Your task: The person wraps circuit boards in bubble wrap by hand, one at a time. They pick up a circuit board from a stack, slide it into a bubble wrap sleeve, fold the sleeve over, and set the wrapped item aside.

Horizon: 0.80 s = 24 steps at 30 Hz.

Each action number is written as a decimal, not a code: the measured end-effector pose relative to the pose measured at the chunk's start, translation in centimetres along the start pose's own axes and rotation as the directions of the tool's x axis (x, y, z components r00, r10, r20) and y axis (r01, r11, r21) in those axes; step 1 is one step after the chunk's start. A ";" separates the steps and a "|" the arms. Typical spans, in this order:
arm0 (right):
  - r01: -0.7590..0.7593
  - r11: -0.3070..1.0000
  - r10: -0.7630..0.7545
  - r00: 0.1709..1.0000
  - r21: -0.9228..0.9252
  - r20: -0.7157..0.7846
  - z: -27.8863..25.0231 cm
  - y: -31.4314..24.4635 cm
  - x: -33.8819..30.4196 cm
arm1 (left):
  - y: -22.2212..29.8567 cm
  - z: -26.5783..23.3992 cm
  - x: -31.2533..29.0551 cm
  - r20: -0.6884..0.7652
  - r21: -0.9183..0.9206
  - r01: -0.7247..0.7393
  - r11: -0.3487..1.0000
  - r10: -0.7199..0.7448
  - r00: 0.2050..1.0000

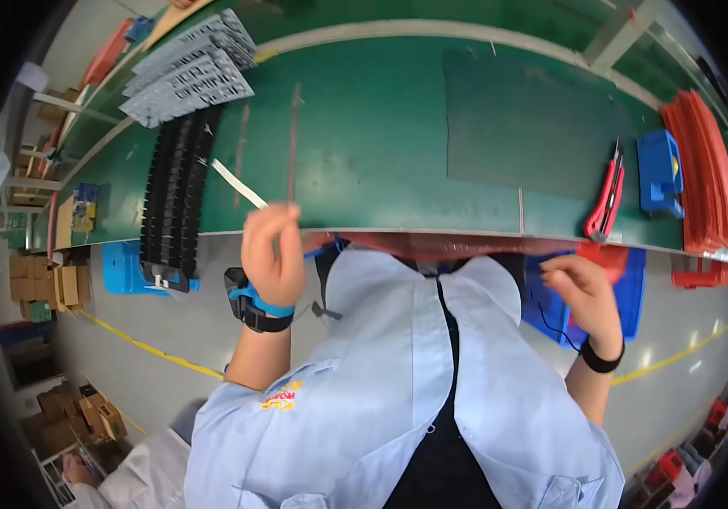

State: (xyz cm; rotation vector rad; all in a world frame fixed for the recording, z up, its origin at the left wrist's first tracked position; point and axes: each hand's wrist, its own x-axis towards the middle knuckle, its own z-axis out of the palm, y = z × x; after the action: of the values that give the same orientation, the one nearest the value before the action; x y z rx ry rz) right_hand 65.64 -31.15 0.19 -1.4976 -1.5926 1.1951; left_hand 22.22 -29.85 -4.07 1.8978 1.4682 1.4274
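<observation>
A narrow white strip (239, 184) reaches over the front of the green workbench. My left hand (274, 254) pinches its near end between thumb and fingers. Just left of the strip lie long black toothed plastic lengths (179, 191), side by side, their near ends jutting past the bench edge. My right hand (586, 299) hangs in front of the bench with loosely bent fingers, and nothing shows in it. Nearest to that hand on the bench is a red utility knife (607, 199), its blade end pointing away from me.
Grey printed sheets (190, 81) are stacked at the far left. A dark mat (525, 123) lies right of centre. At the right stand a blue tape dispenser (660, 172) and a red stack (703, 170). Below the bench is a blue bin (633, 297). Another person's sleeve (147, 471) shows lower left.
</observation>
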 end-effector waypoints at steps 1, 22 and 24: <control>-0.116 0.991 0.124 0.985 -0.069 0.120 0.6 1.1 0.0 | -0.2 0.4 -1.6 0.014 -0.008 0.018 1.000 -0.018 1.000; -0.096 0.986 -0.039 0.662 0.137 0.749 15.1 0.4 8.9 | 0.5 4.2 -3.9 0.466 0.144 -0.154 0.978 0.071 0.882; 0.188 0.978 -0.184 0.592 0.087 0.784 10.3 -4.8 7.4 | 1.7 2.3 -3.5 0.253 0.156 -0.076 0.985 0.034 0.967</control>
State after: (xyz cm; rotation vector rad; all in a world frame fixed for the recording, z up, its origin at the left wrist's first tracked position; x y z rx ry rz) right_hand 53.31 -25.56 -0.32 -0.7431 -2.2371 1.8741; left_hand 25.19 -32.90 -5.47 2.1436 1.4585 1.0679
